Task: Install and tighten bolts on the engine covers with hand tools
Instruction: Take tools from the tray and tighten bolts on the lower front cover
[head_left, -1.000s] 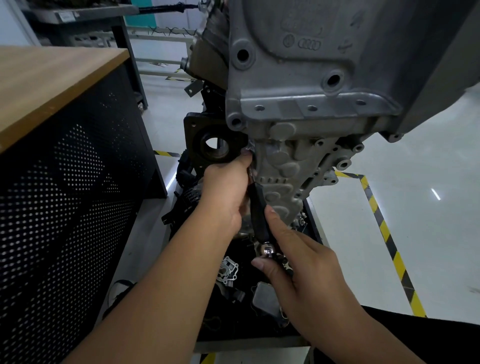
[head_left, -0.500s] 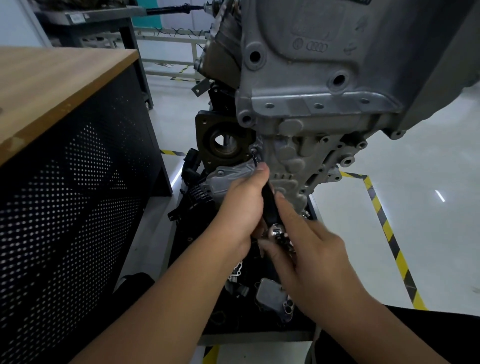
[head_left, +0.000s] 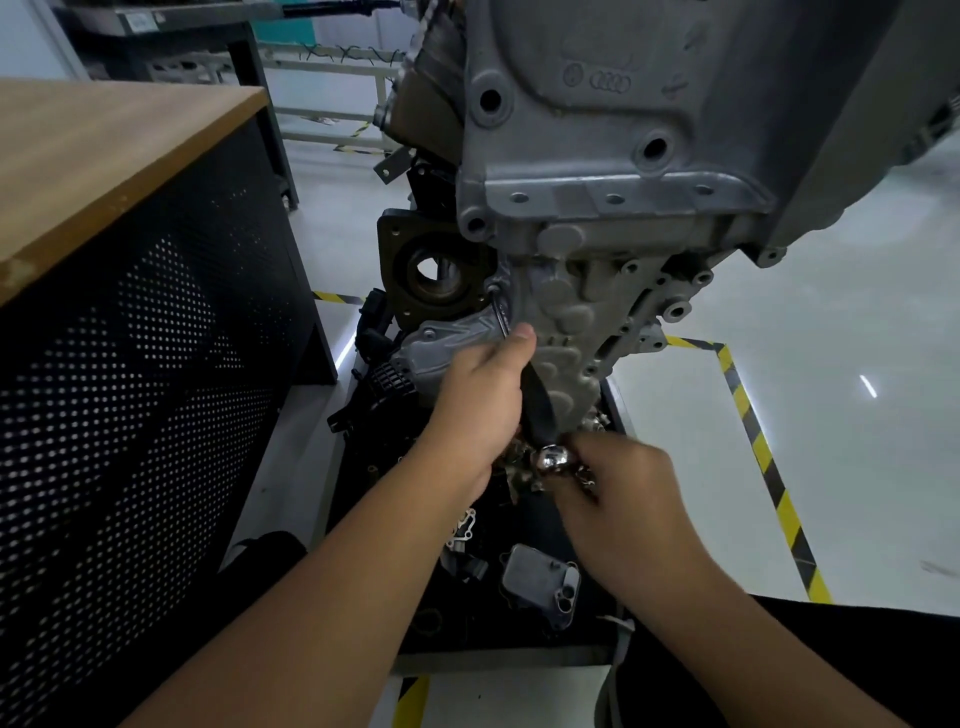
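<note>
Engine block hanging nose-down over a black parts tray (head_left: 519, 644); landmark for all positions below is the lower cast cover (head_left: 563, 332) on the engine.

The left hand (head_left: 480, 400) is wrapping its fingers round the black handle of the driver (head_left: 535, 395), thumb lying along the shank toward the tip. The right hand (head_left: 618, 473) is pinching the chrome knob at the driver's rear end, fingers curled over it; the image is slightly blurred there, so the exact finger placement is uncertain. The driver's thin shaft is running up and to the left of the cover, its tip sitting at the bolt (head_left: 493, 287) on the cover's upper left edge, just beside the dark round flange (head_left: 434, 270). Whether the tip is fully seated in the bolt head cannot be told from this angle.

Judgement: the step in hand is running this bolt down.

Notes for doing it well:
- Keeping the shaft in line with the bolt axis; the left hand should be steadying, not levering.
- Pushing inward while the right hand is turning, so the tip is not camming out.
- Feeling for free thread engagement first; any early stiffness suggests cross-threading in the aluminium.
- Snugging only, then finishing torque once neighbouring bolts on the cover are in.

Several empty holes are showing along the cover's right edge.
</note>
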